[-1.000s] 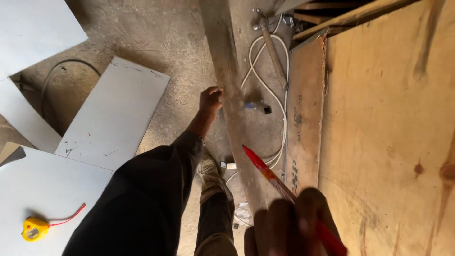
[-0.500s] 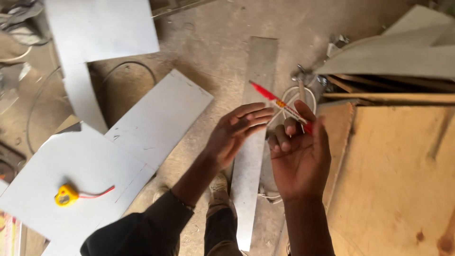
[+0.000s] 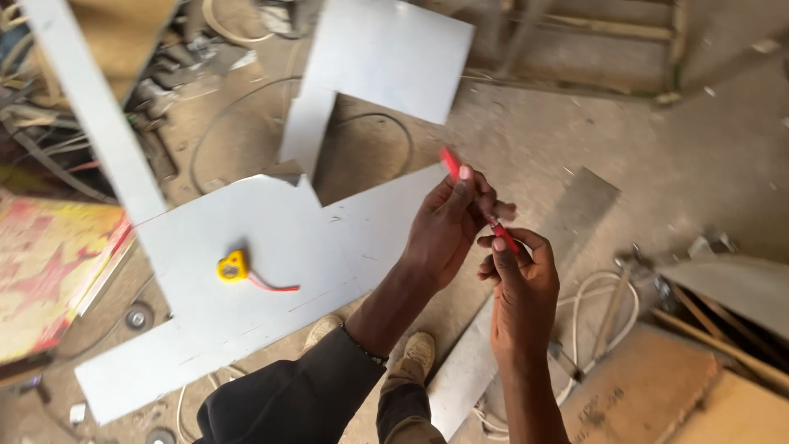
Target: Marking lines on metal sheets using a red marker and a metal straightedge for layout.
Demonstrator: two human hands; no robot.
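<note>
Hands meet mid-air above the floor (image 3: 657, 156): left hand (image 3: 448, 226) and right hand (image 3: 518, 292) both pinch the red pen (image 3: 477, 201). Best steadied near each end; yellow tape measure (image 3: 233, 266) lies left on grey sheet (image 3: 271, 321).

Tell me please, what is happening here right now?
A person stands on a dusty floor and holds a red pen with both hands. The left hand grips its upper part and the right hand its lower end. Below lie grey metal sheets, and a yellow tape measure rests on one of them. A narrow metal strip lies by the person's shoes.
</note>
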